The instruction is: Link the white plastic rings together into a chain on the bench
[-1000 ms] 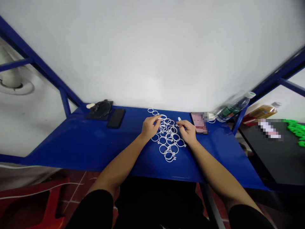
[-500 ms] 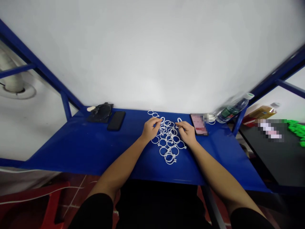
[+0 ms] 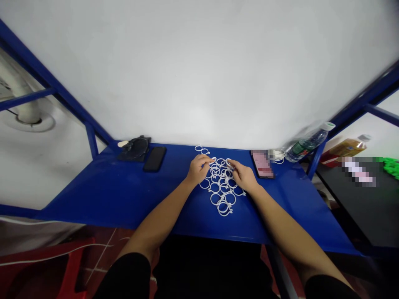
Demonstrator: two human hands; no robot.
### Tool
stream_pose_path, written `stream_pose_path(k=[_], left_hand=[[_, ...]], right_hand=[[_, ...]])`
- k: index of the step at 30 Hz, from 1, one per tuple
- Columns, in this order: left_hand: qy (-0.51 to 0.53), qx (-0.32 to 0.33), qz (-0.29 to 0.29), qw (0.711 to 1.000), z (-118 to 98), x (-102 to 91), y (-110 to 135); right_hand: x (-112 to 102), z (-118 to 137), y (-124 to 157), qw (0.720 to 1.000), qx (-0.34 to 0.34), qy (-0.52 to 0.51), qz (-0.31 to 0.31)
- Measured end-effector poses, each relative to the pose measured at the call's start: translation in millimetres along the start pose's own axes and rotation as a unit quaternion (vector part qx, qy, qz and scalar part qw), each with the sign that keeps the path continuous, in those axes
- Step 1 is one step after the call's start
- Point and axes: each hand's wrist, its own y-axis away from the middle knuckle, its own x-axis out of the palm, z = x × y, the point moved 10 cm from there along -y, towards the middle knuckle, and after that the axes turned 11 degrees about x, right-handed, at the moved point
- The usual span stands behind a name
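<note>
A cluster of linked white plastic rings [image 3: 222, 187] lies on the blue table [image 3: 124, 195] in front of me. My left hand [image 3: 198, 169] rests at the cluster's upper left, its fingers pinched on a white ring at the top edge. At the cluster's upper right, my right hand [image 3: 243, 175] has its fingers closed on another white ring. The two hands sit close together over the top of the cluster. Two loose rings [image 3: 201, 149] lie just beyond, near the wall.
A black phone [image 3: 154, 158] and a dark pouch [image 3: 134, 148] lie at the back left. A phone with a lit screen [image 3: 262, 163], a coiled white cable [image 3: 278, 155] and a plastic bottle [image 3: 307, 142] lie at the back right. A black table [image 3: 368, 207] stands to the right.
Both hands have drawn closer together over the top of the ring cluster. The right hand moved left with its ring. The view shifted slightly.
</note>
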Motion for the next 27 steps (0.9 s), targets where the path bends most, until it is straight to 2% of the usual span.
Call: stream_pose_path(k=[2, 4, 7, 11, 13, 18, 20, 23, 25, 27], left_hand=[[-0.017, -0.002, 0.008, 1.0, 1, 0.5, 0], [-0.037, -0.007, 0.014, 0.999, 2, 0.2, -1], [-0.039, 0.009, 0.01, 0.999, 1, -1.8, -3], [-0.012, 0.033, 0.012, 0.999, -2, -0.4, -3], [0.001, 0.018, 0.032, 0.999, 0, 5.9, 0], [-0.013, -0.027, 0.12, 0.992, 10, 30.5, 12], [-0.053, -0.033, 0.126, 0.99, 21, 31.8, 7], [-0.148, -0.086, 0.138, 0.976, 57, 26.2, -6], [-0.227, -0.133, 0.183, 0.947, 86, 23.7, -13], [-0.272, -0.154, 0.25, 0.916, 106, 26.6, -17]], right_hand=[[6, 4, 2, 0.999, -0.008, 0.035, 0.032], [7, 7, 2, 0.998, -0.016, 0.046, 0.037], [0, 4, 1, 0.999, -0.008, 0.032, 0.003], [-11, -16, -5, 0.998, 0.034, -0.005, -0.06], [-9, -25, -8, 0.997, 0.046, -0.011, -0.056], [10, -42, -14, 0.997, 0.072, -0.007, -0.002], [20, -46, -15, 0.996, 0.084, -0.004, 0.026], [30, -49, -14, 0.994, 0.093, -0.007, 0.06], [32, -49, -14, 0.993, 0.093, -0.013, 0.065], [30, -49, -14, 0.994, 0.091, -0.013, 0.059]])
